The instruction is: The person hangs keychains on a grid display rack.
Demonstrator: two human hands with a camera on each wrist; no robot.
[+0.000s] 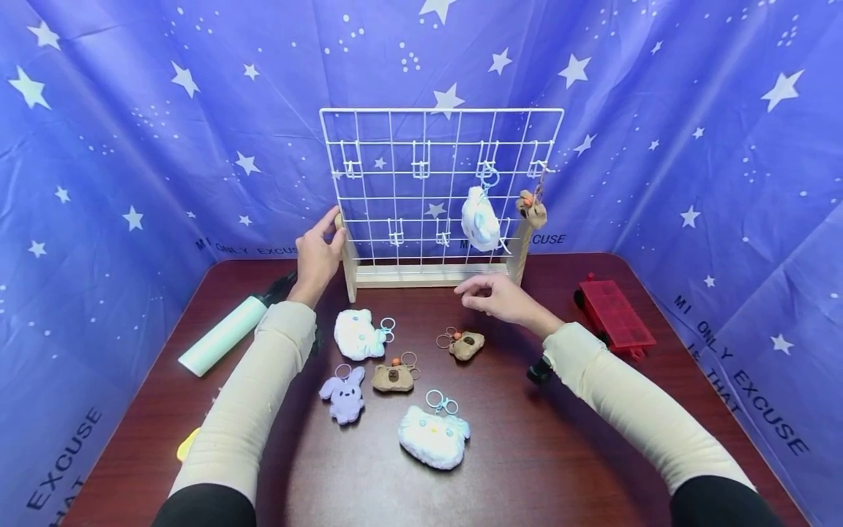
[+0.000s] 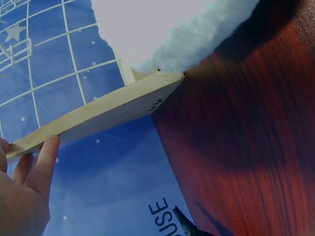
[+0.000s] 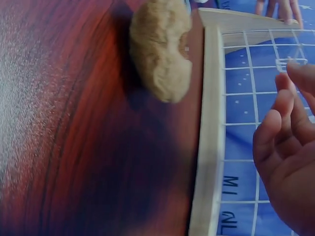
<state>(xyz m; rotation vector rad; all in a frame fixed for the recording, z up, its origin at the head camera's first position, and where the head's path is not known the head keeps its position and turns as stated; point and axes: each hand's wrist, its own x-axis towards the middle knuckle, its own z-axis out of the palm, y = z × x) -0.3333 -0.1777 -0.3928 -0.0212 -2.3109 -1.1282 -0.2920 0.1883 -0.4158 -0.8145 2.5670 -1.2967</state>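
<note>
My left hand (image 1: 317,258) grips the wooden side post (image 2: 93,107) of a white wire grid rack (image 1: 431,276), thumb and fingers on either side. My right hand (image 1: 499,298) hovers before the rack's base, fingers loosely bent and holding nothing. A fluffy white plush keychain (image 1: 479,219) and a brown plush keychain (image 1: 532,211) hang from hooks at the right. On the table lie a white plush keychain (image 1: 358,335), a purple rabbit keychain (image 1: 345,399), a brown plush keychain (image 1: 393,378), another brown plush keychain (image 1: 467,346) and a white cat-shaped keychain (image 1: 433,438).
A pale green cylinder (image 1: 224,337) with a black end lies left of the left arm. To the right sits a red compartment box (image 1: 617,315). A yellow object (image 1: 187,444) shows partly behind the left sleeve. Blue starry curtains (image 1: 263,110) surround the table.
</note>
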